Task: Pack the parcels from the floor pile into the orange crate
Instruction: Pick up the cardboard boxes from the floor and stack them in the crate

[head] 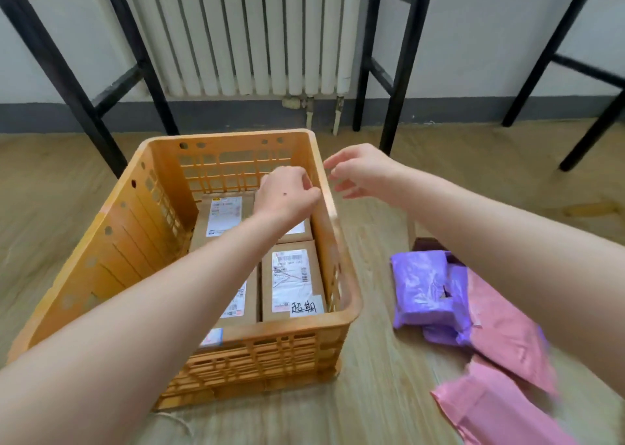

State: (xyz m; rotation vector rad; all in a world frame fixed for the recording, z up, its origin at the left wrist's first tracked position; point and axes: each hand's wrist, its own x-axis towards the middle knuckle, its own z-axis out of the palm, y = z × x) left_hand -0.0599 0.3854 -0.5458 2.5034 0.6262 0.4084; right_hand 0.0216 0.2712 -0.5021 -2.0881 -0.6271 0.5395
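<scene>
The orange crate (270, 326) is sitting on the wooden floor (382, 394) with its open top facing up. Four cardboard boxes (294, 278) are lying flat inside it, labels up, covering the bottom almost from wall to wall, with only thin gaps showing between them and the slatted sides. Above the boxes, the room up to the rim is staying open.

The left hand (287, 197) is hanging over the far right box, just inside the crate's right wall, with its fingers curling downward. The fingertips are hiding behind the knuckles, so I cannot tell whether this grip is pinching anything. The right hand (358, 173) is hovering just outside that same wall, above the rim, its grip spread and holding nothing.

The floor pile is lying to the right of the crate, partly under the right forearm. The purple parcels (422, 292) are lying nearest the crate, and the pink parcels (500, 336) are overlapping them further right and nearer the person. A strip of bare floor is separating the pile from the crate.

Behind the crate, black frame legs (402, 58) are standing on either side of a white radiator (236, 31), near the crate's far corners.
</scene>
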